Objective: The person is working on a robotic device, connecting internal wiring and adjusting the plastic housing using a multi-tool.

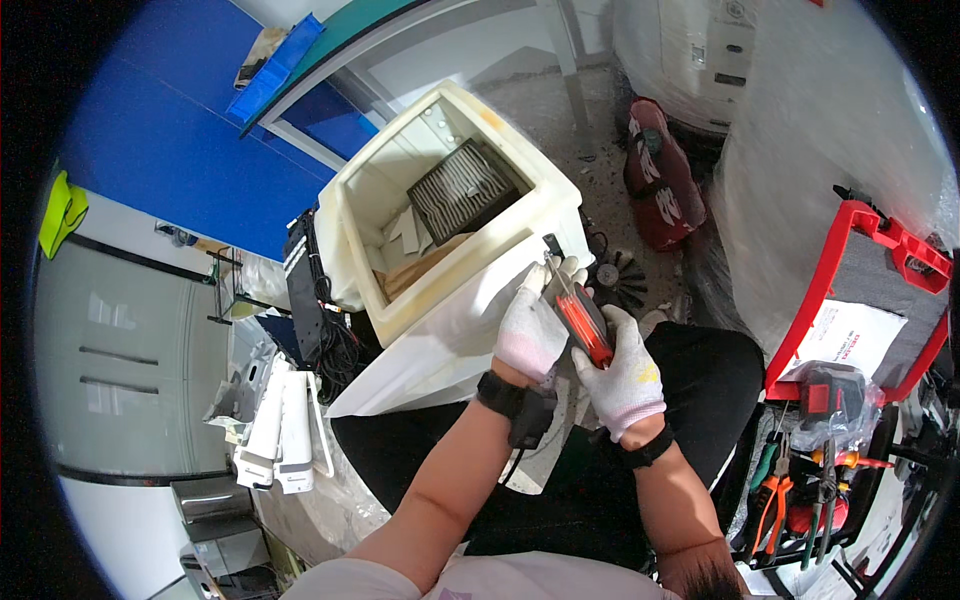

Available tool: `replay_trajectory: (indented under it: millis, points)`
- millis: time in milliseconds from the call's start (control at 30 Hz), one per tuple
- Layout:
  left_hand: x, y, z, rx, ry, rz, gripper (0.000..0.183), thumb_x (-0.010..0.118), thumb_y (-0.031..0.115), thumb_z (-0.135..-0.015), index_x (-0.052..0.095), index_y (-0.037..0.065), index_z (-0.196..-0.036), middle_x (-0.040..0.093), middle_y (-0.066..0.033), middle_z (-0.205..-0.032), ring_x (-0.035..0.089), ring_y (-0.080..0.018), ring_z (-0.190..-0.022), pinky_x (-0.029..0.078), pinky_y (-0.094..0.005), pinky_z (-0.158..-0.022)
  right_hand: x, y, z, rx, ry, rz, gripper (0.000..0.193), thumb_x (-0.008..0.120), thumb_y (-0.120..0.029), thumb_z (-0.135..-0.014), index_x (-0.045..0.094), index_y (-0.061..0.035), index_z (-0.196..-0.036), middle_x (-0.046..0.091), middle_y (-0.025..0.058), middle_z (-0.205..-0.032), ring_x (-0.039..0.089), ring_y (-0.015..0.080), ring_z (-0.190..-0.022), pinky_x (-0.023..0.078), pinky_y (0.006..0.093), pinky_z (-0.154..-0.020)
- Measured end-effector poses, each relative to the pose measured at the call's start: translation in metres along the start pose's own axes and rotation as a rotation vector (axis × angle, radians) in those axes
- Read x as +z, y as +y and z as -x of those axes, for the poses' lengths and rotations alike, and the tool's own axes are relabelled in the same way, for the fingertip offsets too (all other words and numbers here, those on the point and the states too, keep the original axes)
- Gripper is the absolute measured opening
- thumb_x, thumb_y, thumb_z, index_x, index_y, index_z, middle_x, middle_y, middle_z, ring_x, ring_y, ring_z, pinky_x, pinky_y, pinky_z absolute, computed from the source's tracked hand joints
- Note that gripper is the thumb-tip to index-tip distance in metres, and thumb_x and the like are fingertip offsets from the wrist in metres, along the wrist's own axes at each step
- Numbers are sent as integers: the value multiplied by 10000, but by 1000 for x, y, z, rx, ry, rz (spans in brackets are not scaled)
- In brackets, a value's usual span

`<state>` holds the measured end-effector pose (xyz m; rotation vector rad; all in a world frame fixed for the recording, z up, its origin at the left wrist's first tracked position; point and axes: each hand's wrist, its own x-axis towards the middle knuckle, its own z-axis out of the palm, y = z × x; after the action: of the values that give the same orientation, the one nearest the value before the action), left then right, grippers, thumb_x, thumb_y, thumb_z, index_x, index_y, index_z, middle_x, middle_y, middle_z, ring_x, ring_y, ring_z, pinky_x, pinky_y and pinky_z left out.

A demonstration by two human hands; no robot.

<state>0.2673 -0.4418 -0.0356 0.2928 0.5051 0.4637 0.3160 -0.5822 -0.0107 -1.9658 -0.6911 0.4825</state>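
Note:
In front of my lap both my gloved hands are closed round a red-and-black hand tool with slim metal parts at its far end; its exact kind is unclear. My right hand grips the body from the right. My left hand is closed at the tool's left side, fingers curled by the metal end. Just beyond them stands a large white plastic housing, tilted and open-topped. Within its cavity lie a dark ridged panel, pale flat scraps and something brown.
On my right are an open red tool case and a holder with orange-handled pliers. A red bag and a black round brush lie beyond the housing. Black cables and white panels are at left.

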Motion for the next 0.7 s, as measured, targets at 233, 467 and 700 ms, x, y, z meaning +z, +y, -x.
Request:
replay_trajectory:
  millis: [233,467,700]
  points:
    - [16,-2,-17,34,33,203,302,474,219,-959,547,34,-1186,625,-53,-1134,544,-210,-1109,391,-405,-1014,-12,2,-4,-87,31,330,515,671,-186,-766,481,-89,-1235,582,171,-1042,604,359,-929,495,429,-777]
    - [10,-11,-19,92,-25,185,155,494,163,-925,580,54,-994,628,-56,-1067,565,-212,-1065,436,-409,-968,-32,3,-9,44,-143,81,497,678,-229,-752,519,-49,-1187,639,207,-948,634,361,-875,504,416,-766]
    - [-31,-19,-16,64,-31,-72,215,466,31,-814,535,87,-1010,601,-86,-1028,576,-220,-1005,463,-378,-939,-36,9,-11,181,-170,-43,505,654,-271,-755,523,-4,-1164,649,244,-896,645,370,-873,506,397,-755]
